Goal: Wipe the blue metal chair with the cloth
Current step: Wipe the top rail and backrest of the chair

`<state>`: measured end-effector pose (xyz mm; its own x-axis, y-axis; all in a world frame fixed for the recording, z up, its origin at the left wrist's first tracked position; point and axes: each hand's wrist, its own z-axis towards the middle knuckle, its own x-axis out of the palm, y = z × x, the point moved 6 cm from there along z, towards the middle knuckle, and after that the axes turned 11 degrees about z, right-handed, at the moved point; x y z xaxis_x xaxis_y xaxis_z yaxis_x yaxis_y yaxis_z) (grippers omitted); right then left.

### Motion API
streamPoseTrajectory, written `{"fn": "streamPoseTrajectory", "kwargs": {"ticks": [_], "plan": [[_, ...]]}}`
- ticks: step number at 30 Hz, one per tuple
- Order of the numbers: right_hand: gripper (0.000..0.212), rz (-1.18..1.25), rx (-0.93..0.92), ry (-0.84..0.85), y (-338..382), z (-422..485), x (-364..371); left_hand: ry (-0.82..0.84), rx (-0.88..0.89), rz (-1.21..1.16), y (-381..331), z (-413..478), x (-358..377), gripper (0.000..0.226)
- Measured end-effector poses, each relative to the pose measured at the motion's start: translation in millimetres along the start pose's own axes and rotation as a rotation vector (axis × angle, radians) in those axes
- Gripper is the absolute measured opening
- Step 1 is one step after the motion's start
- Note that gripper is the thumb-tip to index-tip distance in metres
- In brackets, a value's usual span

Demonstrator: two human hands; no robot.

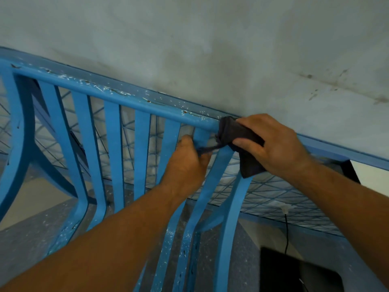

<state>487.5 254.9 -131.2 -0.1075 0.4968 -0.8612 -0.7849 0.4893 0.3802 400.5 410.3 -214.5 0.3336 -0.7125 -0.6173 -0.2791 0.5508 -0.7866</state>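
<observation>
The blue metal chair fills the view, with a long top rail running from upper left to right and several curved slats below it. Its paint is chipped and flecked white. My right hand grips a dark grey cloth wrapped over the right end of the top rail. My left hand pinches a thin twisted end of the same cloth in front of a slat, just below the rail.
A stained grey wall stands right behind the chair. A blue wire mesh panel shows through the slats. A black object with a black cable lies on the speckled floor at lower right.
</observation>
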Motion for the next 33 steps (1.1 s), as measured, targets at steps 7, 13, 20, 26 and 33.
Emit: {"fn": "streamPoseTrajectory", "kwargs": {"ticks": [7,13,20,26,33], "plan": [[0.073,-0.192,0.144,0.370,0.8,12.9,6.3,-0.216,0.089,0.212,34.8,-26.9,-65.7,0.027],[0.091,-0.260,0.310,0.444,16.1,49.5,20.9,-0.456,-0.053,0.152,50.9,-17.0,-112.1,0.026],[0.067,-0.351,0.026,0.188,33.2,29.0,13.0,-0.431,-0.199,0.093,67.3,5.2,-125.2,0.045],[0.066,-0.387,-0.204,0.215,27.0,19.0,17.9,-0.229,-0.041,0.118,56.3,25.2,-110.8,0.021],[0.083,-0.265,0.193,0.474,36.2,66.8,37.5,-0.095,0.031,0.208,56.2,32.2,-111.3,0.025]]}}
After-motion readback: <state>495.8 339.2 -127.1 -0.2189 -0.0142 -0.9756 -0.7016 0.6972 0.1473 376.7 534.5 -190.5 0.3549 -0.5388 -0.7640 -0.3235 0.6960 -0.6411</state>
